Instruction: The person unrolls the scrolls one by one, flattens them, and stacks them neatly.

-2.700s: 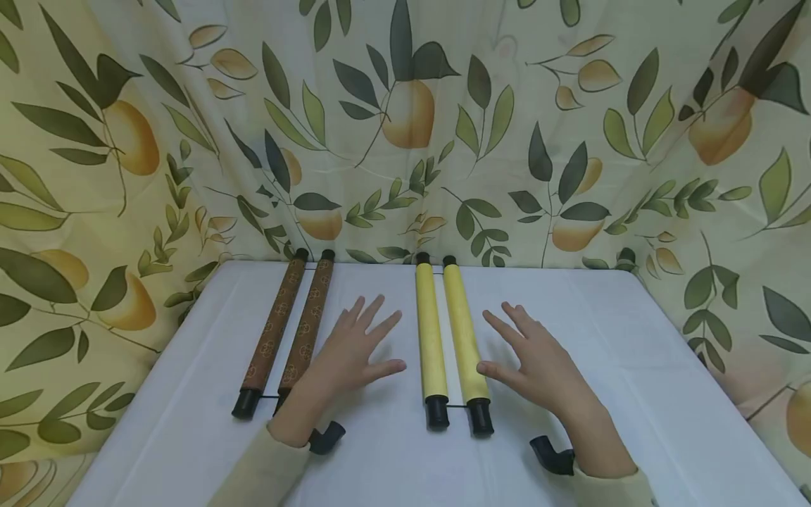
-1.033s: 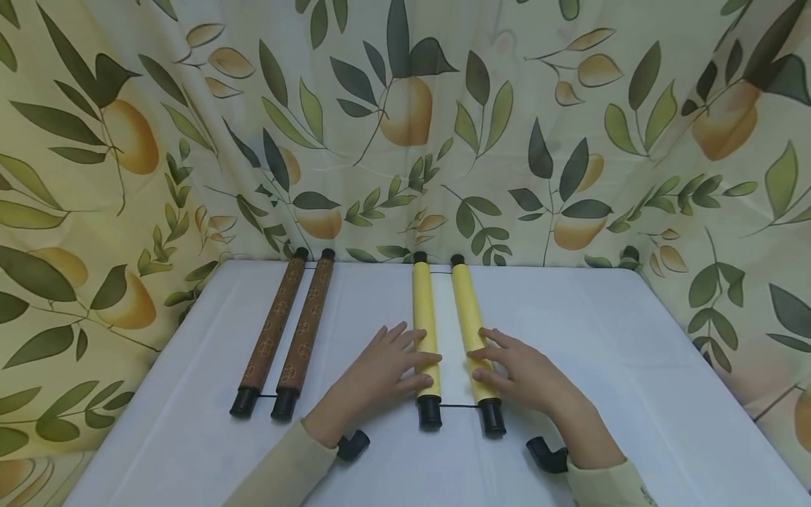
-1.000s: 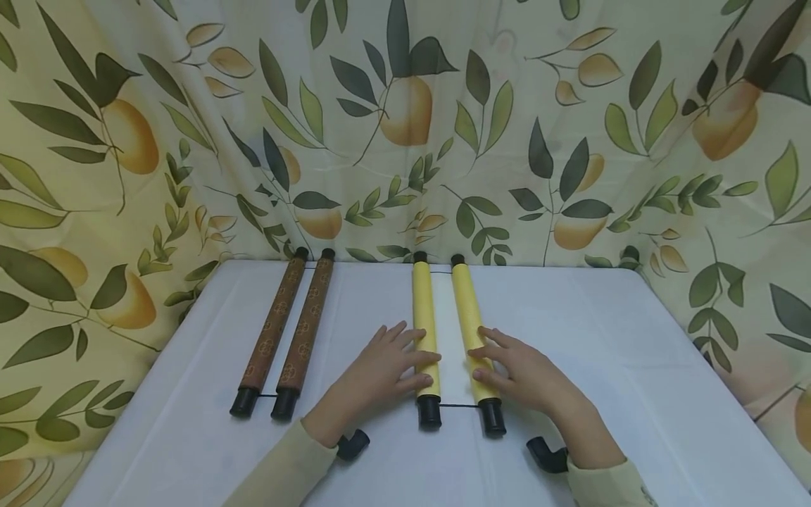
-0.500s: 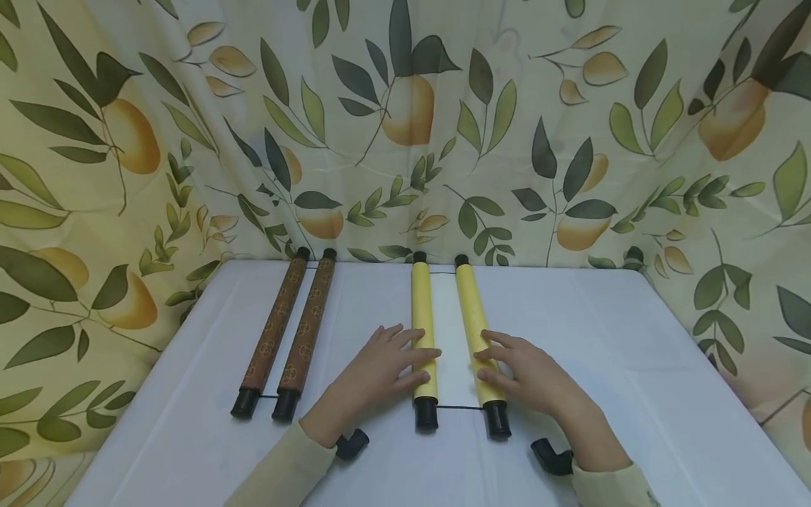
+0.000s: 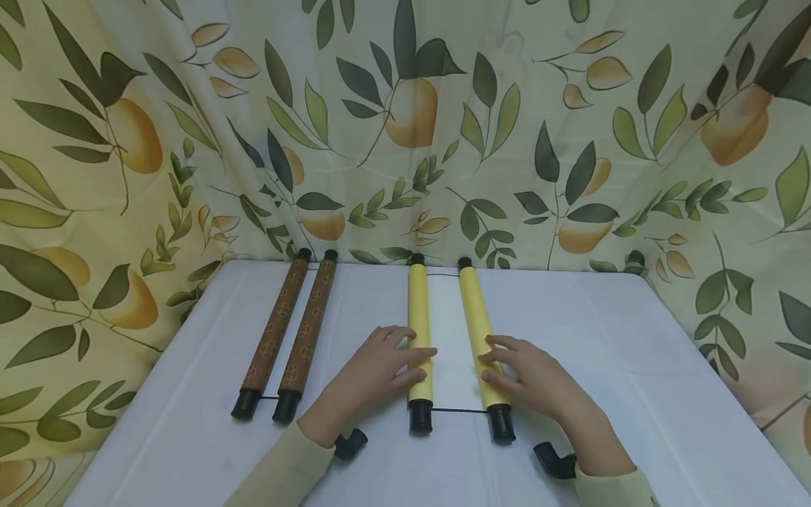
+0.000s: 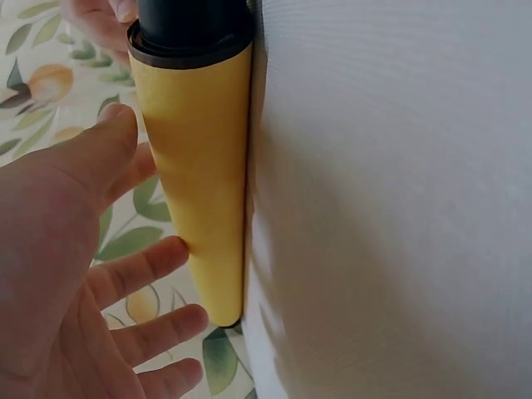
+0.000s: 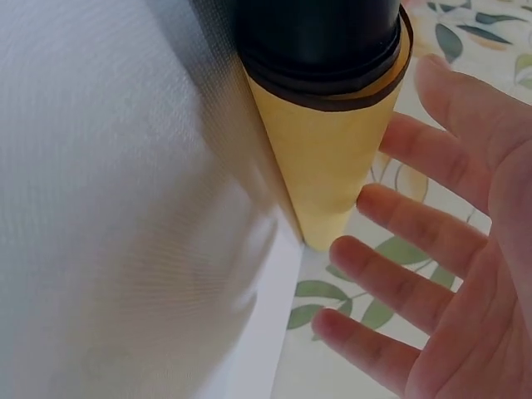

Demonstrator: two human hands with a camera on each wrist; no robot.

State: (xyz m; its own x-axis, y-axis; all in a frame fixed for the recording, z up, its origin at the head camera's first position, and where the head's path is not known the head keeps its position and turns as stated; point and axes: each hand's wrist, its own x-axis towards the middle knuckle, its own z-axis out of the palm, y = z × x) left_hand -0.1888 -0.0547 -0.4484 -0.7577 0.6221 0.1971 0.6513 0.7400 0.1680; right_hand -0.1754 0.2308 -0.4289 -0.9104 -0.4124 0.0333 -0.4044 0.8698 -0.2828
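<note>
A yellow scroll lies partly unrolled on the white table, its left roll (image 5: 418, 299) and right roll (image 5: 474, 299) standing apart with a strip of white paper (image 5: 453, 338) between them. Black knobs cap both ends of each roll. My left hand (image 5: 376, 366) rests its spread fingers over the left roll; the left wrist view has this yellow roll (image 6: 199, 166) beside the loosely extended fingers (image 6: 141, 270). Against the right roll lie the fingertips of my right hand (image 5: 538, 377). In the right wrist view the fingers (image 7: 399, 283) are spread beside the yellow roll (image 7: 324, 158).
A brown patterned scroll (image 5: 306, 338) lies rolled up on the left of the table (image 5: 608, 394), its two rolls side by side. Behind the table hangs a leaf-and-fruit curtain (image 5: 405, 176). Black curved pieces (image 5: 554, 461) sit at both wrists.
Both hands have come down onto the yellow scroll from above the table. Its rolls have moved apart, the left one leftward and the right one rightward, baring more white paper.
</note>
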